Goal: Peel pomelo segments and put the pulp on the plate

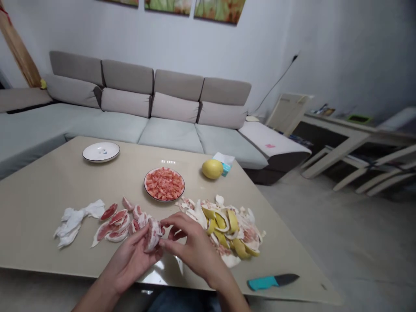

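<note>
A pink-fleshed pomelo segment (152, 235), still in its whitish membrane, is upright between my two hands over the table's front part. My left hand (131, 260) is closed around its left side and underside. From the right, the thumb and fingers of my right hand (188, 242) pinch at its edge. Behind and left of my hands lie more pomelo segments (118, 225), some with red flesh showing. A plate (145, 190) heaped with pink pomelo flesh pieces (165, 183) stands just beyond. To the right is a pile of yellow and white pomelo peel (232, 229).
A knife (264, 283) with a turquoise handle lies near the front right edge. Crumpled white tissue (73, 223) is at left. Farther back are a white plate (101, 152), a whole pomelo (212, 169) and a tissue pack (226, 168). A sofa (172, 132) stands behind the table.
</note>
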`<move>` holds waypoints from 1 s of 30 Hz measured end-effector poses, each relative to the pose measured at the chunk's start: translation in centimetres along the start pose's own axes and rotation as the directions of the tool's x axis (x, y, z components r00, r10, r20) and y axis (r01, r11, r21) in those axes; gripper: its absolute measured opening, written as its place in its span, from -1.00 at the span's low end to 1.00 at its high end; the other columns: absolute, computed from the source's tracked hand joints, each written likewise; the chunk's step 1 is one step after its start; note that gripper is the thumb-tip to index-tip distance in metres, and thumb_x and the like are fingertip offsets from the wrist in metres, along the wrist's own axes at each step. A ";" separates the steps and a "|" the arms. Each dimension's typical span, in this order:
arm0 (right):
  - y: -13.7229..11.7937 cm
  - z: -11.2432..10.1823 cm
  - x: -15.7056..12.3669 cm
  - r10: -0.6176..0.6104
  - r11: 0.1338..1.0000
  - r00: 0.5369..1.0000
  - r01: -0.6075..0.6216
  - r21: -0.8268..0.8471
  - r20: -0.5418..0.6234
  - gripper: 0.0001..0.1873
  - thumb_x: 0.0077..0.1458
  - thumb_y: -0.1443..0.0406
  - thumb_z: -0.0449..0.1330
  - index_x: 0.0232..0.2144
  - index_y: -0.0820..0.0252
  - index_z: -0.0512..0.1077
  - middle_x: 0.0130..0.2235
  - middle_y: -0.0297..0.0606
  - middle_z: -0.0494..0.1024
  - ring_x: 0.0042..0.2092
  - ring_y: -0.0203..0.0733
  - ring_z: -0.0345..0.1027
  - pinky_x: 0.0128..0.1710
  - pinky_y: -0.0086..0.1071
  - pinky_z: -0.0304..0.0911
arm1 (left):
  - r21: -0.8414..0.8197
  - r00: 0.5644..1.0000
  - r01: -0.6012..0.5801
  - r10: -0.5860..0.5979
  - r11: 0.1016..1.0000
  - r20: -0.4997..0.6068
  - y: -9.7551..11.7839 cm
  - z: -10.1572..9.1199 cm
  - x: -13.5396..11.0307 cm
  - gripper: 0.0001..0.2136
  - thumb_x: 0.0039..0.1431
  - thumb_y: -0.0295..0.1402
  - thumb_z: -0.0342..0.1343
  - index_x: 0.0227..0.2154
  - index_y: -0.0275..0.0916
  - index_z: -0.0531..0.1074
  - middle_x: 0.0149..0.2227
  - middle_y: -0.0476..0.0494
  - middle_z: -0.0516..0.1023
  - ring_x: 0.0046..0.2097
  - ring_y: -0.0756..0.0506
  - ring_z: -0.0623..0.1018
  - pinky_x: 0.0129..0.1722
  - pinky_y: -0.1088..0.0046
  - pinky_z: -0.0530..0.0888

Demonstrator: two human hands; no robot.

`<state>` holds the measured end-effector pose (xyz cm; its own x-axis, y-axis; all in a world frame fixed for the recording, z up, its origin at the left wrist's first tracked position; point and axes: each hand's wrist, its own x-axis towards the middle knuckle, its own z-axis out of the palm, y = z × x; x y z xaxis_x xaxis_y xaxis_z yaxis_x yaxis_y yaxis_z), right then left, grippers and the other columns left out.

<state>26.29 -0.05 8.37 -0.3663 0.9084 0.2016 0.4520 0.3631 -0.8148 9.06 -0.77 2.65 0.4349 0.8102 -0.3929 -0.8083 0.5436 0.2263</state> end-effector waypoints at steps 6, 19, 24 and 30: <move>-1.8 1.7 0.0 -0.194 0.981 0.968 0.187 -0.057 -0.160 -0.84 0.11 0.49 0.19 -0.40 0.19 0.53 -0.32 -0.25 0.49 -0.25 -0.23 0.41 -0.22 -0.42 0.30 | -0.007 0.995 -0.067 0.068 0.998 0.067 0.3 1.0 -1.3 -0.80 0.35 -0.43 -0.04 -0.27 -0.32 0.49 -0.27 -0.22 0.60 -0.32 -0.09 0.61 -0.29 0.32 0.53; -1.5 -1.0 -1.9 -0.201 0.967 0.967 0.170 -0.191 -0.158 -0.83 0.20 0.39 0.10 -0.38 0.17 0.47 -0.30 -0.23 0.53 -0.24 -0.20 0.43 -0.21 -0.43 0.30 | 0.093 0.977 -0.180 0.167 0.979 0.132 1.4 1.4 -2.1 -0.86 0.30 -0.42 0.05 -0.18 -0.28 0.49 -0.20 -0.21 0.57 -0.23 -0.11 0.60 -0.16 0.33 0.50; 2.9 -2.8 -0.6 -0.013 0.797 0.993 -0.061 -0.600 -0.118 -0.69 0.20 0.46 0.05 -0.30 0.10 0.58 -0.27 -0.23 0.63 -0.20 -0.20 0.51 -0.22 -0.46 0.26 | 0.173 0.988 -0.124 0.106 0.977 0.110 0.8 1.7 -2.5 -0.76 0.30 -0.33 0.05 -0.11 -0.36 0.49 -0.09 -0.36 0.58 -0.15 -0.24 0.62 -0.14 0.20 0.51; 6.7 -3.2 0.6 0.130 0.616 0.966 -0.256 -0.745 -0.224 -0.75 0.16 0.42 0.12 -0.43 0.19 0.59 -0.39 -0.15 0.63 -0.30 -0.12 0.52 -0.37 -0.45 0.17 | 0.200 0.981 -0.171 0.147 0.965 0.127 -0.3 1.7 -2.0 -0.83 0.25 -0.39 0.12 -0.18 -0.33 0.55 -0.18 -0.29 0.61 -0.18 -0.19 0.62 -0.12 0.22 0.50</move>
<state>31.70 3.58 4.81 -0.1124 0.9711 0.2105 0.9782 0.1454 -0.1483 9.16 -2.20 4.87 0.3580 0.9028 -0.2384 -0.7750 0.4297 0.4634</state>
